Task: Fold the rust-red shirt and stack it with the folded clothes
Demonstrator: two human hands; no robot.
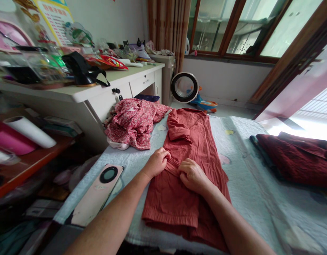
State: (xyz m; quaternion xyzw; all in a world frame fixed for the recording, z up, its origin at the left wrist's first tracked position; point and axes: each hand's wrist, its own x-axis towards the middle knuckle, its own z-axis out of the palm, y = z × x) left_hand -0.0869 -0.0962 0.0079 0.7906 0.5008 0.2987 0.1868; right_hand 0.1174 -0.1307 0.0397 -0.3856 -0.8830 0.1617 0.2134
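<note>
A rust-red garment (203, 141) lies lengthwise on the pale blue bed cover, partly folded over itself, with a gathered hem towards me. Whether it is a shirt or another piece of clothing, I cannot tell. My left hand (157, 162) is closed at its left edge, pinching the cloth between thumb and fingers. Close by on the right, my right hand (193, 174) has its fingers curled into the cloth near the middle. A small crease runs between the two hands. Farther up, a folded part (178, 125) of the garment lies bunched.
A crumpled red floral cloth (134, 120) is heaped at the far left. Nearer lies a phone (99, 193). Folded dark red clothes (298, 159) rest on the bed cover (248, 209) at right. A cluttered desk (81, 94) borders the left; an open-doored washing machine (166, 78) stands behind.
</note>
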